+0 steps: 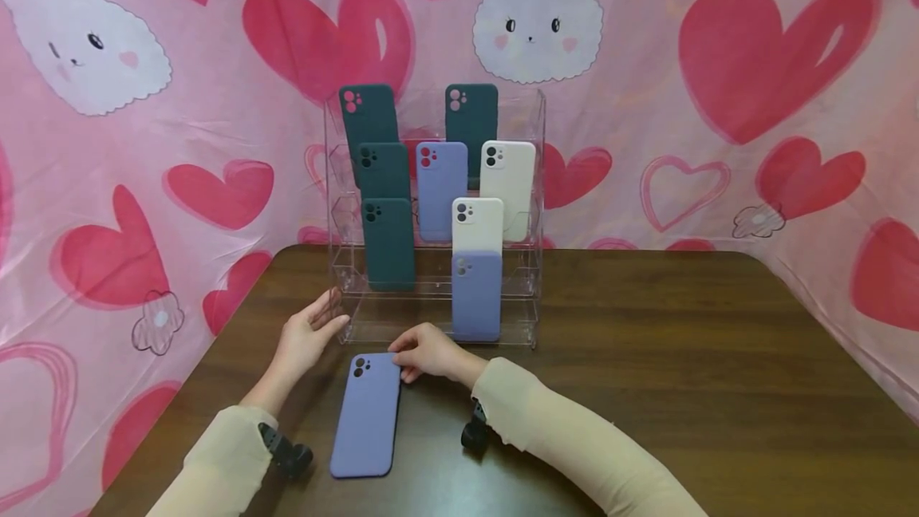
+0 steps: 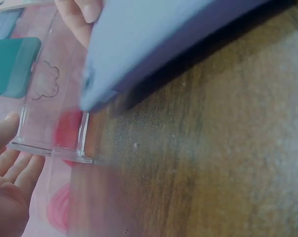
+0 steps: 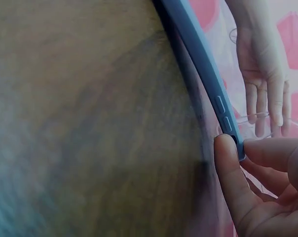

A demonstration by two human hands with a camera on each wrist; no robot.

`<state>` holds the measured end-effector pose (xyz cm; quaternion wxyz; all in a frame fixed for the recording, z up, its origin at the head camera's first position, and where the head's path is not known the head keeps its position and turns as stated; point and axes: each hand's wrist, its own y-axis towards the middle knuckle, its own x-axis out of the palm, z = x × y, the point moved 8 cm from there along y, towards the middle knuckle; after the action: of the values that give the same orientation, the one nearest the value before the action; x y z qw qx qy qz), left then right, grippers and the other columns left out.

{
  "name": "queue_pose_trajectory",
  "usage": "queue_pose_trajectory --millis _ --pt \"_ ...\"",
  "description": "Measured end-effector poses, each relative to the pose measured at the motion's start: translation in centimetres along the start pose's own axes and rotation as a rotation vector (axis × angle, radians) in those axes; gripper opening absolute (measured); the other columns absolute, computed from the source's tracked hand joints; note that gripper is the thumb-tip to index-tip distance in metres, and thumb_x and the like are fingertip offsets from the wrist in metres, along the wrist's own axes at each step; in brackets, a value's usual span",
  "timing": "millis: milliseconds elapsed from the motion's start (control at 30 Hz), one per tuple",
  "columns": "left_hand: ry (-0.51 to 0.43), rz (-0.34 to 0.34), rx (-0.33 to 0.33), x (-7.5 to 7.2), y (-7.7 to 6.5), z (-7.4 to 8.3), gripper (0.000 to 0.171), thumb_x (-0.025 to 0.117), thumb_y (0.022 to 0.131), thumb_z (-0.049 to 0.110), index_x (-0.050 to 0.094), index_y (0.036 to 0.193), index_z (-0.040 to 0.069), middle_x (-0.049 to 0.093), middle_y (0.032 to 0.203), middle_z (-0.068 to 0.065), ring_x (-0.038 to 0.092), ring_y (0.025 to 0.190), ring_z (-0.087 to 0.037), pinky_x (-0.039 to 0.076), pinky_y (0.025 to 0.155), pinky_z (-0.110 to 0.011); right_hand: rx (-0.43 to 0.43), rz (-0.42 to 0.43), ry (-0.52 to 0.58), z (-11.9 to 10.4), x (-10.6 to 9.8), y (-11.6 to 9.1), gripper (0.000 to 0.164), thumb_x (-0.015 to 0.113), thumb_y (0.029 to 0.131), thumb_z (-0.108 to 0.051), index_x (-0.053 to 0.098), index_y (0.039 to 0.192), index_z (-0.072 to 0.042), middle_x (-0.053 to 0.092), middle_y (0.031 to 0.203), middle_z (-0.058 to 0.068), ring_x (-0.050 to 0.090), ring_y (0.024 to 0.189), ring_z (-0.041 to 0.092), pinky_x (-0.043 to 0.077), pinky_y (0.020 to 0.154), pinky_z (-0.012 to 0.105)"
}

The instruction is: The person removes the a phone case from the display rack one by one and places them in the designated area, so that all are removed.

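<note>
My right hand pinches a lavender phone case at its top right corner. In the right wrist view, the thumb and fingers meet at the case's edge, just past its side buttons. The case's camera cutouts face up, and in the left wrist view a dark shadow runs along its edge over the wood. At the lower left of a clear tiered display stand, my left hand holds the side panel, thumb on one side and fingers on the other.
Several dark green cases, two white cases and two lavender cases stand in the stand's tiers. Below it is a brown wooden table. A pink curtain with hearts and rabbits hangs behind.
</note>
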<state>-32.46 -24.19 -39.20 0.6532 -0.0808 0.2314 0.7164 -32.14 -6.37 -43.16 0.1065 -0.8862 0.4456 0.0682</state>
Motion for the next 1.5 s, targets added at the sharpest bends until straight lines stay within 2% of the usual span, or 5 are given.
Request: queue_pose_trajectory --millis 333,900,1100,1333,1500 --pt "-0.026 -0.010 -0.013 0.1 -0.2 -0.2 0.059 0.065 0.087 0.010 0.037 0.138 -0.002 0.044 0.133 -0.016 0.050 0.114 -0.029 0.044 0.086 -0.020 0.054 0.052 -0.024 0.7 0.6 -0.2 0.016 0.059 0.085 0.008 0.066 0.099 0.007 0.061 0.066 0.010 0.055 0.049 0.013 0.054 0.049 0.028" --pt "-0.025 -0.011 -0.031 0.1 -0.2 -0.2 0.058 0.064 0.087 0.010 0.037 0.138 -0.002 0.045 0.133 -0.017 0.049 0.115 -0.030 0.043 0.088 -0.024 0.025 0.036 -0.035 0.4 0.3 -0.6 0.018 0.061 0.083 0.009 0.066 0.100 0.007 0.064 0.074 0.011 0.059 0.053 0.016 0.055 0.052 0.031" --pt "-0.017 -0.015 -0.022 0.1 -0.1 -0.1 0.058 0.064 0.087 0.010 0.037 0.137 -0.002 0.045 0.133 -0.017 0.050 0.115 -0.030 0.043 0.088 -0.027 -0.016 0.008 -0.055 -1.1 -1.1 -1.5 0.020 0.062 0.084 0.005 0.065 0.103 0.009 0.064 0.081 0.014 0.059 0.056 0.016 0.056 0.055 0.033" --pt "-0.014 -0.025 -0.021 0.1 -0.1 0.0 0.058 0.063 0.087 0.009 0.036 0.138 -0.003 0.044 0.133 -0.018 0.049 0.115 -0.031 0.043 0.089 -0.029 -0.105 -0.005 -0.041 -3.6 -3.7 -2.9 0.025 0.062 0.086 0.001 0.061 0.109 0.010 0.063 0.091 0.026 0.062 0.063 0.018 0.056 0.063 0.039" --pt "-0.019 -0.026 -0.034 0.1 -0.2 0.0 0.059 0.064 0.087 0.009 0.036 0.138 -0.003 0.043 0.134 -0.018 0.049 0.115 -0.031 0.042 0.089 -0.030 -0.169 0.011 -0.069 -5.5 -5.5 -4.1 0.025 0.063 0.086 -0.003 0.062 0.109 0.007 0.064 0.083 0.015 0.064 0.067 0.022 0.055 0.066 0.043"
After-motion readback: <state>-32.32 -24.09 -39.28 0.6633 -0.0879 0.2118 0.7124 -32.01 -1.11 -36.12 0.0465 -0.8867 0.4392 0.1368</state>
